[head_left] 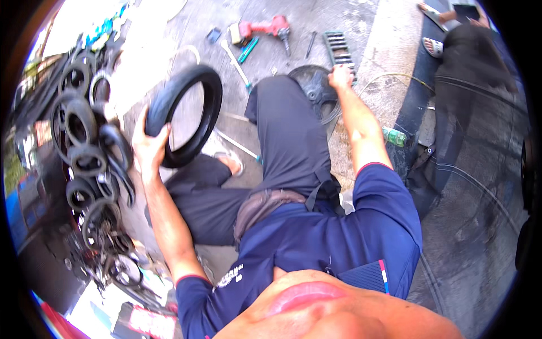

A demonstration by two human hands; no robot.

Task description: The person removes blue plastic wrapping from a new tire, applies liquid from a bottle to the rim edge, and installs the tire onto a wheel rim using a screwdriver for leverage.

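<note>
My left hand grips a black motorcycle tire by its left side, thumb and fingers around the tread, and holds it raised and tilted. My right arm reaches forward. At its end my right hand is closed at the near end of a green tray of sockets, beside the edge of a dark spoked wheel. Whether it grips the tray, the wheel or something small is hidden. The wheel lies on the ground beyond my knee, which covers part of it.
A red cordless impact driver lies ahead, near a dark rod and a long lever. Piled tires line the left. At right are a green can, a hose and another person's sandalled foot.
</note>
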